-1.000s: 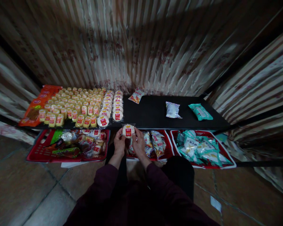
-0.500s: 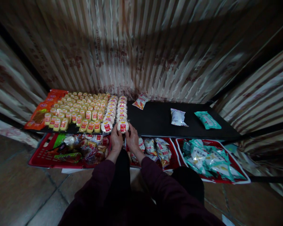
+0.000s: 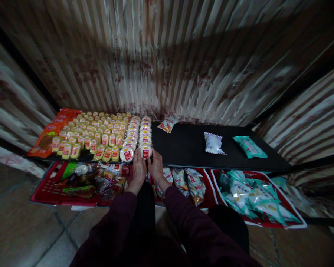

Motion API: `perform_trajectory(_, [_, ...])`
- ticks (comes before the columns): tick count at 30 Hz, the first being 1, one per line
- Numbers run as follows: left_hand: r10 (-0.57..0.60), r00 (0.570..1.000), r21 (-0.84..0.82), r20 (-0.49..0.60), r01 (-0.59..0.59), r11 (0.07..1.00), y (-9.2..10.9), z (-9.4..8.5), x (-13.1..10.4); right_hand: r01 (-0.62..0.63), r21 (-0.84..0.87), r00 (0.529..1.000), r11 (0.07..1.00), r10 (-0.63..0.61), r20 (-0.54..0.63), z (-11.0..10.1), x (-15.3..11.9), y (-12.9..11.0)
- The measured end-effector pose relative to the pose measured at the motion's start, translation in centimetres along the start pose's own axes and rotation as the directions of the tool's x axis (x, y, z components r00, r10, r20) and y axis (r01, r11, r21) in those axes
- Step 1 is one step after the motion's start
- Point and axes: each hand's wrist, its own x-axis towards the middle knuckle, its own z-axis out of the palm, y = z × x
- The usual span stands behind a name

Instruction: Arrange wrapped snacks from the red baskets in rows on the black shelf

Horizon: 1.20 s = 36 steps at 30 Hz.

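Note:
A round white snack in clear wrap with a red label (image 3: 146,152) lies at the front end of a row on the black shelf (image 3: 180,146). My left hand (image 3: 139,170) grips its left side, and my right hand (image 3: 156,167) its right side, with the fingers of both closed in. Behind it runs the rest of that row of white snacks (image 3: 145,129). Just to the left is a second row of them (image 3: 130,137). Farther left, many small yellow wrapped snacks (image 3: 105,139) stand in rows.
Orange packets (image 3: 48,133) lie at the shelf's left end. A small orange-and-white bag (image 3: 167,123), a pale bag (image 3: 213,143) and a teal bag (image 3: 249,147) are spread to the right. Below stand red baskets of mixed snacks (image 3: 64,200), white-and-orange bags (image 3: 195,185) and teal bags (image 3: 263,200).
The whole view has shifted slightly, the shelf sitting a little lower. Both hands stay at the front white snack, with the right hand's fingers drawn in closer along its side.

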Motion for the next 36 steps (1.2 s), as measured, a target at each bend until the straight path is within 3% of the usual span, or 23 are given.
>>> perform_trajectory(9, [0.090,0.995,0.087,0.047,-0.094,0.992,-1.5,0.3,-0.2,0.010,0.002,0.999,1.000,-0.010,-0.031,0.4,-0.2,0.5])
perform_trajectory(16, [0.001,0.999,-0.086,0.054,0.003,0.996,-1.9,0.6,0.1,0.018,-0.006,1.000,1.000,-0.018,-0.016,0.7,0.0,0.7])
perform_trajectory(20, [-0.004,0.998,-0.092,0.070,0.010,0.996,-1.7,0.7,0.3,0.018,-0.025,1.000,1.000,-0.018,0.005,0.8,0.3,0.8])
perform_trajectory(25, [0.043,0.997,-0.019,0.062,-0.042,0.999,-1.6,0.8,0.5,0.021,-0.036,0.999,0.999,-0.019,0.038,0.9,0.6,0.8])
perform_trajectory(30, [0.119,0.990,0.062,0.073,-0.124,0.990,-1.6,0.6,0.4,-0.018,-0.028,1.000,0.999,0.018,-0.008,1.0,0.3,0.8])
perform_trajectory(36, [0.134,0.987,0.024,0.092,-0.136,0.990,-1.7,0.4,0.0,-0.001,-0.027,1.000,1.000,0.001,0.011,0.8,0.1,0.6])
